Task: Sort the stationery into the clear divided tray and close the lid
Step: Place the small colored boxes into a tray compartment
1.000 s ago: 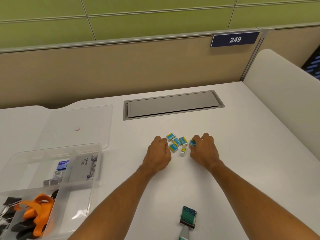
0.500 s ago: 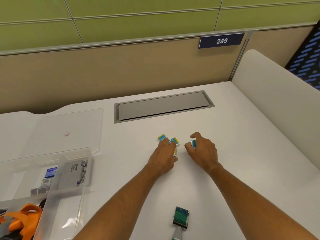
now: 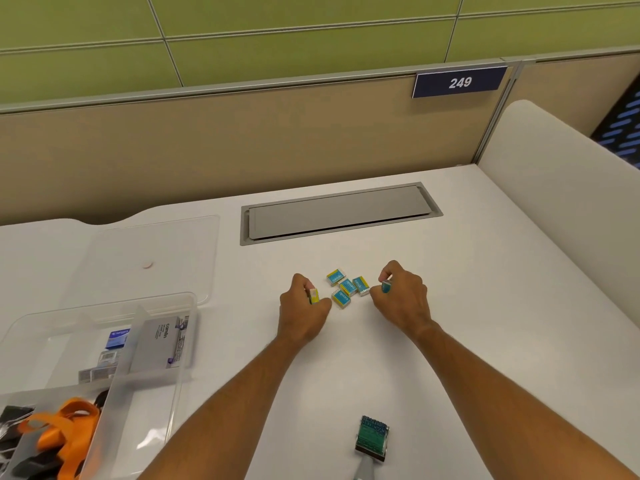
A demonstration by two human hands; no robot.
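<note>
Several small blue-and-yellow erasers [image 3: 347,287] lie in a cluster on the white desk. My left hand [image 3: 303,308] sits just left of them and pinches one eraser [image 3: 314,295] between thumb and fingers. My right hand [image 3: 401,299] sits just right of the cluster and pinches another eraser [image 3: 386,287]. The clear divided tray [image 3: 183,341] stands at the lower left, holding orange scissors [image 3: 65,434], black binder clips and small boxes. Its clear lid [image 3: 156,258] lies flat behind it.
A green-topped stamp [image 3: 372,438] stands near the desk's front edge. A grey cable hatch [image 3: 339,213] is set into the desk behind the erasers. A beige partition runs along the back and a white divider [image 3: 561,202] closes the right side.
My left hand has drawn back to the left with one eraser pinched in it, uncovering the cluster. My right hand has stayed by the cluster with its eraser.
</note>
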